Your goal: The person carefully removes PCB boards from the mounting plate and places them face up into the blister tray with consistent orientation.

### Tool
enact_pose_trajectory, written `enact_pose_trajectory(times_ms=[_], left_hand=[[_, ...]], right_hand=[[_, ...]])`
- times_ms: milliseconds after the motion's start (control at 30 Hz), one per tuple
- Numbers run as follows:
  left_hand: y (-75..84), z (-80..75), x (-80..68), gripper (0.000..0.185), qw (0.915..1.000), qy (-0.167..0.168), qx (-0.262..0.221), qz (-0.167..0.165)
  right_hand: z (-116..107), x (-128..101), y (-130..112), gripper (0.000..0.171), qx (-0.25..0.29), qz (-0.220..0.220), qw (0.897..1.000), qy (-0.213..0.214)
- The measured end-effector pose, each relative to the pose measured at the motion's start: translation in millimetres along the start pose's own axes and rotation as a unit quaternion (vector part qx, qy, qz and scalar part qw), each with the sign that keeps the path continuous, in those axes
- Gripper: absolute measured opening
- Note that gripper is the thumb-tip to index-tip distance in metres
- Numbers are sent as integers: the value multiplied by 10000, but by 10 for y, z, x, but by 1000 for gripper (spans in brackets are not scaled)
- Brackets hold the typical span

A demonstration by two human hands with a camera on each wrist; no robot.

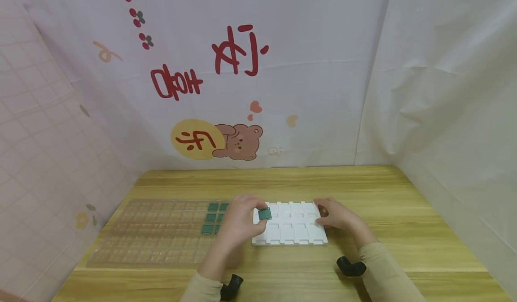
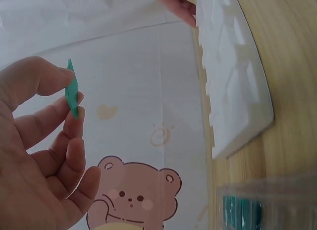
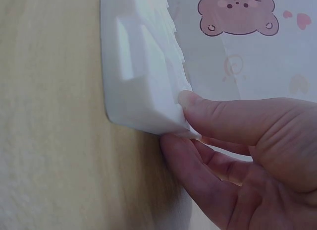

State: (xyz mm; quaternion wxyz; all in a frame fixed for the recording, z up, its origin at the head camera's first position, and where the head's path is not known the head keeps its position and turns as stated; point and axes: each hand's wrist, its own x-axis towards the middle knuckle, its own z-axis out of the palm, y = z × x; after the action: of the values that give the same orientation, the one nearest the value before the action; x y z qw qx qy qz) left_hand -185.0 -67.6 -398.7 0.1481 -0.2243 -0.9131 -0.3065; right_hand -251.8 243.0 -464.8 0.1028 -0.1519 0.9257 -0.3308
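Observation:
Between thumb and fingers my left hand [image 1: 239, 219] pinches a small green circuit board [image 1: 265, 214], square with rows of pale dots. The board overlaps the left end of a white tray [image 1: 287, 234] in the head view; in the left wrist view the board [image 2: 72, 93] is edge-on, apart from the tray. My right hand [image 1: 340, 216] holds the tray's right end, thumb over the top edge and fingers at its side, as the right wrist view shows. Shallow square pockets in two rows form the white tray.
A clear plastic tray [image 1: 153, 234] with many compartments lies on the left of the wooden table [image 1: 291, 273]. Several green circuit boards [image 1: 211, 217] sit at its right end, partly behind my left hand. A white printed curtain [image 1: 315, 91] hangs behind the table.

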Motion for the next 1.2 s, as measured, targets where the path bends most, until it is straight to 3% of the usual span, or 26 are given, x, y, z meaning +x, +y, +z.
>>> enact_pose_trajectory(times_ms=[200, 733, 1200], left_hand=[[-131, -71, -67, 26, 9998, 58, 164, -90], [-426, -255, -193, 26, 9994, 58, -75, -345], [-719, -387, -322, 28, 9989, -17, 361, -294]], right_hand=[[11, 0, -1, 66, 65, -14, 10000, 34], [8, -19, -19, 66, 15, 13, 10000, -21], [14, -6, -14, 66, 116, 69, 9999, -39]])
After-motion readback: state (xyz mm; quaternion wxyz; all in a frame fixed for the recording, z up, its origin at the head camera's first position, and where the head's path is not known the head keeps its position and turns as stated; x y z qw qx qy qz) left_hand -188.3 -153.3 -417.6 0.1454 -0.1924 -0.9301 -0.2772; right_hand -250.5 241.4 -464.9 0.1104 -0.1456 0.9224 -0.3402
